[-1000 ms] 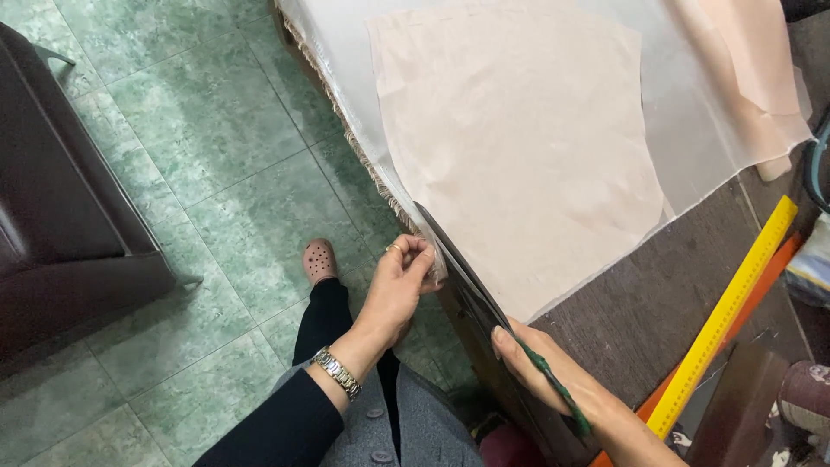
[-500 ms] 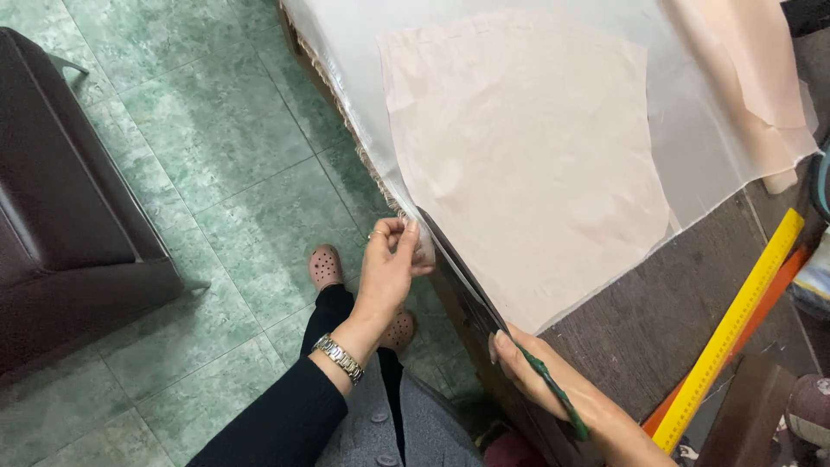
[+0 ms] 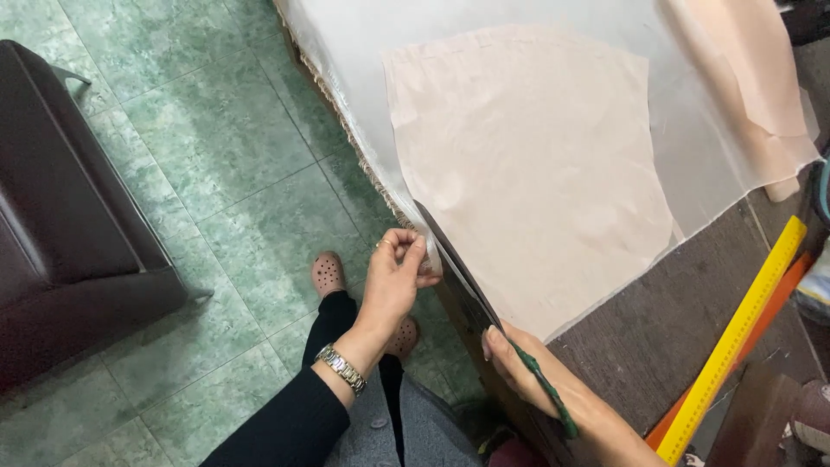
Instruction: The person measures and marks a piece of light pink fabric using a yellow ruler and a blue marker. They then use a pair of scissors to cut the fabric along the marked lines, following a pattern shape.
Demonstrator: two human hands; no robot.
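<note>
My left hand (image 3: 393,278) pinches the near corner of the sheer white fabric (image 3: 363,52) at the bench (image 3: 666,320) edge, fingers closed on it so the layer pulls taut over the side. My right hand (image 3: 536,380) is wrapped around the green-handled shears (image 3: 471,290), dark blades lying along the bench edge under that corner, lined up with the margin beside the beige cut piece (image 3: 527,164) (which lies flat on the sheer layer, apparently as the shape to follow). A yellow ruler (image 3: 735,333) rests aside, right. Against half a second ago, my left hand sits a little higher and closer to the blades; the right has hardly shifted.
</note>
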